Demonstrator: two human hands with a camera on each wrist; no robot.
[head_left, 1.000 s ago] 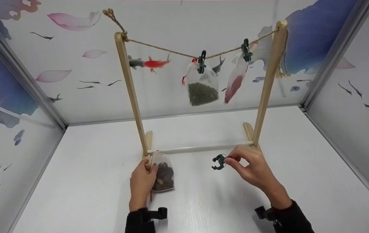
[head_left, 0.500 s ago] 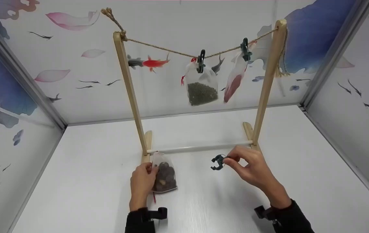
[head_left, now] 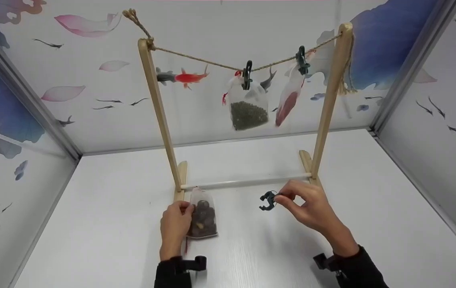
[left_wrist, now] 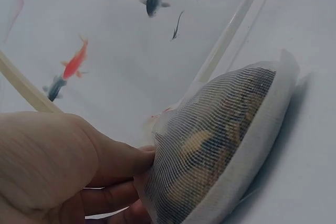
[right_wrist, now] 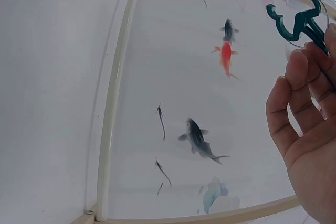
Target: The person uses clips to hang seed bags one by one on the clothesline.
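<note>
My left hand [head_left: 176, 226] pinches the left edge of a white mesh pouch [head_left: 204, 218] filled with dark, roundish pieces. In the left wrist view the thumb presses on the side of the mesh pouch [left_wrist: 210, 145], and a pale piece shows through the weave. To the right, my right hand [head_left: 310, 206] pinches a dark green plastic clip [head_left: 268, 201] by its handles. Its two curved prongs stand apart with nothing between them, as the right wrist view of the green clip [right_wrist: 299, 17] also shows.
A wooden frame [head_left: 159, 116] with a white crossbar [head_left: 244, 183] stands behind the hands. From its sagging rope [head_left: 195, 59] hang a pouch of green grains [head_left: 248, 114] and a pouch with reddish contents [head_left: 288, 106], each held by a green clip. Patterned walls surround the white table [head_left: 103, 224].
The pouch in my left hand swings slightly to the right, then a little back, its face turning more toward the head camera. My right hand and the clip stay nearly still.
</note>
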